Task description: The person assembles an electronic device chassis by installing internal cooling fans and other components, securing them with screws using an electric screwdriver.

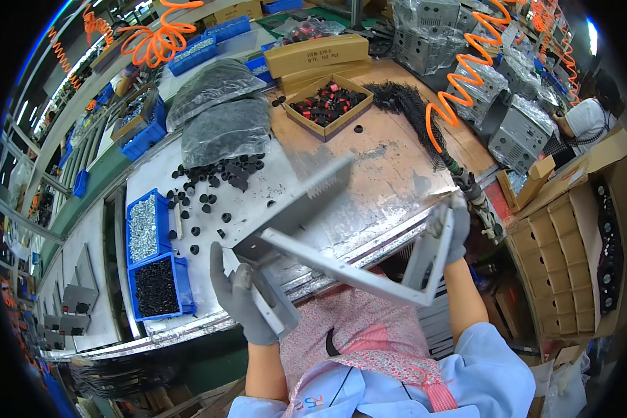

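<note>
Between my hands is a bent grey sheet-metal housing [345, 269], held tilted above the workbench's front edge, with flanges at both ends and a broad panel on its far side. My left hand [247, 299], in a grey glove, grips the left flange, thumb and fingers on either side of it. On the right end, my gloved right hand [454, 226] is closed round the other flange; part of its fingers is hidden behind the metal. Loose black rubber feet [205, 202] lie scattered on the bench beyond my left hand.
Two blue bins, one of silver screws [143, 226] and one of black screws [159, 287], stand at left. Plastic bags [226, 129] and a carton of red-and-black parts [331, 108] sit farther back. An orange coiled hose [460, 83] hangs at right, near a divided carton [554, 265].
</note>
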`<state>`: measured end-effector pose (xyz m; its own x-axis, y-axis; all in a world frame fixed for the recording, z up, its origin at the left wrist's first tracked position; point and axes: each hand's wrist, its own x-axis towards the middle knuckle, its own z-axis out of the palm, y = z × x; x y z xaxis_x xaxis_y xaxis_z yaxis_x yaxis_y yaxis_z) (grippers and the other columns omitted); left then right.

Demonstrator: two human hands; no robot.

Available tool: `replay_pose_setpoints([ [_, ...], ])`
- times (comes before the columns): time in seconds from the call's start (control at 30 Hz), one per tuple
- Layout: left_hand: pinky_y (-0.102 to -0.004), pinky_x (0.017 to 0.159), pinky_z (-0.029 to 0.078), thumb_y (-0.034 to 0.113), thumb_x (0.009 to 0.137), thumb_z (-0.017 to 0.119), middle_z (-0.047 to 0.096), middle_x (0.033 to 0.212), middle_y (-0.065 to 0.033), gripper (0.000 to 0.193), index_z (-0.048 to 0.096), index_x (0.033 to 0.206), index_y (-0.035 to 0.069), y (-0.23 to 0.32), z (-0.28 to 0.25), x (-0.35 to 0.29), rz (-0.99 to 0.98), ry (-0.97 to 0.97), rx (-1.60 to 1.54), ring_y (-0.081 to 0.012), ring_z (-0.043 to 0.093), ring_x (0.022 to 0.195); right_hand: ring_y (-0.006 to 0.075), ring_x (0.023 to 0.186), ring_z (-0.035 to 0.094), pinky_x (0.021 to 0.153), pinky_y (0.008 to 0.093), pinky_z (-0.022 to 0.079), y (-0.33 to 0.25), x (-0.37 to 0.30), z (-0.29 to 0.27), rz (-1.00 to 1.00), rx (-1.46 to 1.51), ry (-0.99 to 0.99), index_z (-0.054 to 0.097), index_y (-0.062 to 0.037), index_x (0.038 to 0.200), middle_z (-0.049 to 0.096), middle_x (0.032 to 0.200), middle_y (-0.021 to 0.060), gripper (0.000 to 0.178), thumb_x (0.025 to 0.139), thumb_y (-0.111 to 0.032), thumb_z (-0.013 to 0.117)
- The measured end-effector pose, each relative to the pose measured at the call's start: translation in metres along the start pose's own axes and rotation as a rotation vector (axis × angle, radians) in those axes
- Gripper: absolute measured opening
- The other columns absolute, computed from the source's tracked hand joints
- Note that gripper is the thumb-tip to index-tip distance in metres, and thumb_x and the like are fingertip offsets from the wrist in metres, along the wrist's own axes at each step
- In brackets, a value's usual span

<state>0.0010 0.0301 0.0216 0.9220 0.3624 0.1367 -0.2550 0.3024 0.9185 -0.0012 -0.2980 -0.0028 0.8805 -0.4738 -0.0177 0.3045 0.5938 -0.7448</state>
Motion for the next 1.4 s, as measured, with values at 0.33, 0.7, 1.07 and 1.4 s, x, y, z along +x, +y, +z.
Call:
replay_pose_setpoints([
  [0.33,-0.038,0.066,0.048,0.014,0.08,0.06,0.06,0.083,-0.0146,0.042,0.05,0.12,0.007,-0.037,0.087,-0.085,0.313,-1.015,0.94,-0.0283,0.06,0.077,0.0294,0.129,0.032,0.106,0.0402,0.027,0.068,-0.054,-0.235,0.029,-0.775,-0.111,0.032,-0.0078,0.136,0.033,0.141,0.0117,0.056,0.092,-0.041,0.026],
  [0.7,-0.037,0.071,0.049,0.019,0.082,0.059,0.06,0.107,-0.0105,0.03,0.056,0.109,0.009,-0.063,0.09,-0.078,0.239,-1.188,0.791,-0.0279,0.06,0.09,0.0178,0.082,0.054,0.075,0.034,0.045,0.047,-0.034,-0.137,0.349,-0.339,0.511,0.051,-0.0038,0.111,0.056,0.093,0.0045,0.031,0.083,-0.017,0.053],
  [1.07,-0.0348,0.065,0.049,0.019,0.071,0.071,0.059,0.093,-0.0097,0.033,0.062,0.1,0.006,-0.047,0.039,-0.056,0.271,-0.658,1.117,-0.0256,0.059,0.078,0.0236,0.087,0.056,0.078,0.0307,0.044,0.009,0.003,-0.094,-0.287,-1.392,0.374,0.062,-0.0067,0.101,0.059,0.1,0.0093,0.026,0.077,-0.017,0.058],
  [1.4,-0.0342,0.068,0.05,0.016,0.076,0.065,0.061,0.093,-0.0093,0.02,0.063,0.094,0.008,-0.047,0.012,-0.029,0.168,-0.687,0.882,-0.0268,0.06,0.086,0.0281,0.089,0.056,0.076,0.0364,0.046,0.049,-0.013,0.007,-0.641,-1.494,-0.284,0.061,-0.0079,0.091,0.058,0.095,0.0103,0.018,0.074,-0.01,0.059],
])
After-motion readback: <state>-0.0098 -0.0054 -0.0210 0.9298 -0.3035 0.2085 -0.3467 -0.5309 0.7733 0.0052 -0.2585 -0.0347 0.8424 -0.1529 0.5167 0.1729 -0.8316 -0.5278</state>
